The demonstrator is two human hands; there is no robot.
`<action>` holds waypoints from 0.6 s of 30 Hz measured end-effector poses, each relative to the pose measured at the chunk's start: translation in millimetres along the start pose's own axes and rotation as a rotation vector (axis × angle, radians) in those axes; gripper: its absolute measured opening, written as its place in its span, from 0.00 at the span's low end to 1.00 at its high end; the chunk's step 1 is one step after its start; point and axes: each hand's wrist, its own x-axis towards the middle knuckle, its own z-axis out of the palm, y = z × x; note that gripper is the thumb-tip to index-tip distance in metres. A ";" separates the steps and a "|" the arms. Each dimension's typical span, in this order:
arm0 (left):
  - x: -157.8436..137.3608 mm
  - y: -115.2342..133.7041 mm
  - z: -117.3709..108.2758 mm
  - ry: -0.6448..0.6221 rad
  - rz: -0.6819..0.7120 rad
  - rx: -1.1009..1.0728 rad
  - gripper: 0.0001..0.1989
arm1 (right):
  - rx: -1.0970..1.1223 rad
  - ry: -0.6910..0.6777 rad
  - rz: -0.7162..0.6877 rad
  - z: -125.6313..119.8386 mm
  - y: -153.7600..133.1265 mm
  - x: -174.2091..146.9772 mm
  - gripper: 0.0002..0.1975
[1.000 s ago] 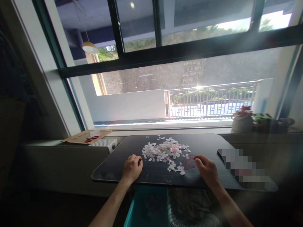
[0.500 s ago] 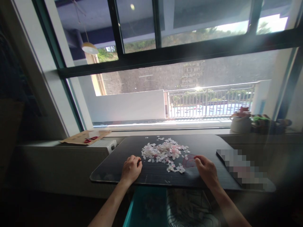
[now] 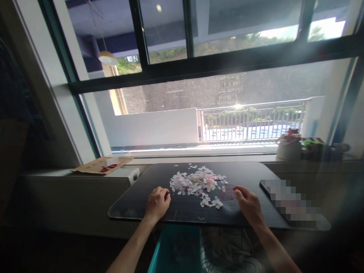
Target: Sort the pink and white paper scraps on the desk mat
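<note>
A heap of small torn paper scraps [image 3: 196, 181], white with some pink, lies on the dark tabletop [image 3: 136, 201]. My left hand [image 3: 158, 203] rests near the front edge, left of the heap, its fingers curled into a loose fist. Nothing shows in it. Right of the heap, my right hand [image 3: 248, 204] pinches the right end of a clear protractor [image 3: 226, 194] with reddish markings. The protractor's left side reaches close to the scraps. A smaller cluster of scraps [image 3: 212, 202] lies just left of it. My right fingertips partly hide the protractor's end.
A blurred-out flat object [image 3: 290, 204] lies on the table's right side. Red-handled scissors [image 3: 109, 167] rest on brown paper [image 3: 91, 165] at the left sill. A teal bin [image 3: 176, 250] stands below the table's front edge. A white pot [image 3: 288, 148] sits on the right sill.
The protractor has tilted slightly in my right hand, and its reddish markings show more clearly with less glare. Both hands and the paper heap stay in place.
</note>
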 end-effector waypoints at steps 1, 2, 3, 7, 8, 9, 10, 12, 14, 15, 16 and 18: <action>-0.1 0.1 -0.3 -0.001 0.000 0.001 0.10 | -0.006 -0.006 -0.004 0.0 0.3 -0.1 0.18; -0.2 0.4 -0.7 -0.003 -0.001 0.002 0.11 | -0.016 -0.002 -0.005 0.0 0.5 -0.2 0.18; -0.2 0.7 -1.1 -0.007 -0.001 0.002 0.11 | -0.025 0.011 -0.003 -0.1 0.7 -0.2 0.18; 0.2 1.8 -2.7 -0.015 0.001 -0.004 0.11 | -0.002 0.061 0.016 -1.0 0.6 -0.5 0.19; 0.3 1.9 -2.9 -0.015 0.000 -0.005 0.11 | 0.008 0.063 0.016 -1.2 0.1 -0.9 0.19; 0.4 2.0 -3.0 -0.015 -0.003 -0.006 0.11 | 0.011 0.061 0.013 -1.4 -0.5 -1.3 0.19; 0.4 2.0 -3.1 -0.015 -0.004 -0.007 0.11 | 0.010 0.051 0.006 -1.6 -1.2 -1.8 0.18; 0.4 1.8 -3.1 -0.014 -0.004 -0.009 0.11 | 0.004 0.014 -0.015 -1.6 -2.5 -2.9 0.16; 0.4 1.6 -2.9 -0.015 -0.004 -0.012 0.11 | 0.020 -0.021 -0.037 -1.3 -3.4 -3.8 0.15; 0.5 1.4 -2.7 -0.015 -0.003 -0.014 0.11 | 0.035 -0.022 -0.043 -1.2 -3.6 -4.2 0.15; 0.5 1.2 -2.4 -0.016 -0.002 -0.015 0.11 | 0.047 -0.013 -0.044 -1.1 -3.7 -4.5 0.16; 0.4 0.9 -1.7 -0.015 0.001 -0.016 0.11 | 0.043 0.014 -0.041 -0.9 -3.7 -5.0 0.17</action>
